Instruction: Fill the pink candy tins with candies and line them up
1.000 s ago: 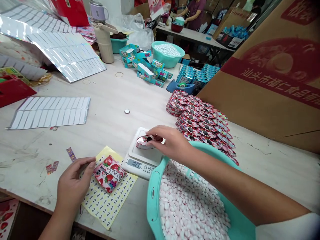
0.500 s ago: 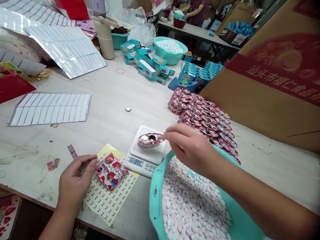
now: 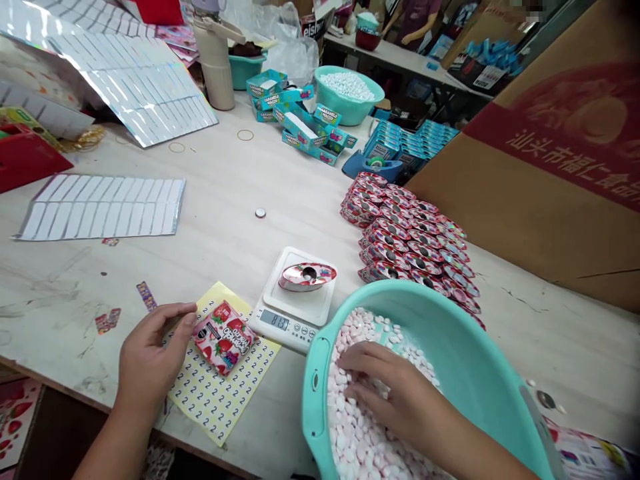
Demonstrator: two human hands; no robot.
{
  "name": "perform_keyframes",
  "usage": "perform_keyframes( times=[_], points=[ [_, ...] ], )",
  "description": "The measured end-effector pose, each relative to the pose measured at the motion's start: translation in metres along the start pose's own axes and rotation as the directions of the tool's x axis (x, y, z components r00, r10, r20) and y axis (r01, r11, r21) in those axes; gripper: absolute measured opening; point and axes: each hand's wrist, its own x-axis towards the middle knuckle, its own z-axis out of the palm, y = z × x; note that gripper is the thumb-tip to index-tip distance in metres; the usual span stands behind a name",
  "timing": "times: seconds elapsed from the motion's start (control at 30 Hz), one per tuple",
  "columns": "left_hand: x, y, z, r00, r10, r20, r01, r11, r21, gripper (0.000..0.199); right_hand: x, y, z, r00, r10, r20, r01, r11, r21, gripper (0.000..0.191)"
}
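My right hand (image 3: 395, 393) is down in a teal basin (image 3: 495, 373), its parted fingers touching small pale pink candies (image 3: 360, 433). My left hand (image 3: 157, 347) rests by the table's near edge, thumb and forefinger apart with nothing between them. Just right of it, a strawberry-printed candy packet (image 3: 225, 338) lies on a yellow sticker sheet (image 3: 213, 407). A white digital scale (image 3: 285, 333) stands between the packet and the basin. On its plate sits a strawberry-printed pouch (image 3: 307, 277), with a round dark-centred opening facing up.
Behind the basin, rows of similar pouches (image 3: 410, 233) stand beside a large cardboard box (image 3: 565, 200). Farther back are blue display boxes (image 3: 310, 130), a tape dispenser (image 3: 373, 165) and another candy basin (image 3: 350, 107). A round cap (image 3: 261, 213) and label sheets (image 3: 105, 207) lie leftward.
My right hand has moved from the pouch on the scale down into the candies. The scale's reading has dropped. My left hand stays by the packet.
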Motion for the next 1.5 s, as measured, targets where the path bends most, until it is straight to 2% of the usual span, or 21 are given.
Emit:
perform_keyframes(
  times=[0.17,0.3,0.47,0.57,0.7,0.83,0.93,1.07,1.17,1.33,1.5],
  points=[
    [-0.001,-0.001,0.000,1.000,0.012,-0.002,-0.012,1.000,-0.005,0.027,0.002,0.001,-0.006,1.000,-0.010,-0.001,0.010,0.999,0.048,0.020],
    [-0.001,-0.002,-0.001,1.000,-0.018,0.008,0.018,1.000,-0.012,0.028,0.008,-0.006,-0.033,0.996,-0.053,-0.076,0.054,0.999,0.010,0.014],
    [0.000,-0.001,0.000,1.000,-0.030,0.007,0.030,0.999,-0.012,0.030,0.034,-0.032,-0.082,0.944,-0.227,-0.240,0.177,0.961,-0.212,0.015],
    [0.001,-0.001,0.000,1.000,-0.015,-0.002,0.015,1.000,0.002,0.030,0.067,-0.049,-0.093,0.926,-0.333,-0.179,0.240,0.884,-0.402,0.019],
    [0.002,0.000,-0.001,1.000,0.001,0.005,-0.001,1.000,0.015,0.029,0.110,-0.067,-0.087,0.949,-0.316,0.019,0.273,0.785,-0.556,0.019],
    [0.002,0.002,0.000,1.000,0.004,0.009,-0.004,1.000,-0.018,0.028,0.128,-0.078,-0.075,0.949,-0.282,0.140,0.302,0.694,-0.653,0.020],
    [0.003,0.004,0.000,0.999,0.031,0.003,-0.031,0.999,-0.019,0.027,0.129,-0.078,-0.071,0.946,-0.302,0.121,0.304,0.690,-0.657,0.022],
    [0.004,0.003,0.000,0.999,0.044,0.003,-0.044,0.999,-0.018,0.028,0.126,-0.073,-0.073,0.943,-0.330,0.036,0.290,0.768,-0.571,0.023],
    [0.004,0.001,0.001,1.000,0.029,0.007,-0.029,0.999,-0.023,0.029,0.126,-0.071,-0.073,0.944,-0.331,-0.002,0.277,0.793,-0.543,0.023],
    [0.003,0.003,0.001,1.000,0.003,0.009,-0.003,1.000,-0.024,0.031,0.128,-0.073,-0.071,0.953,-0.302,0.014,0.261,0.798,-0.543,0.024],
    [0.002,0.006,0.001,1.000,0.000,-0.003,0.000,1.000,-0.020,0.031,0.120,-0.070,-0.073,0.939,-0.343,0.013,0.294,0.784,-0.547,0.023]
  ],
)
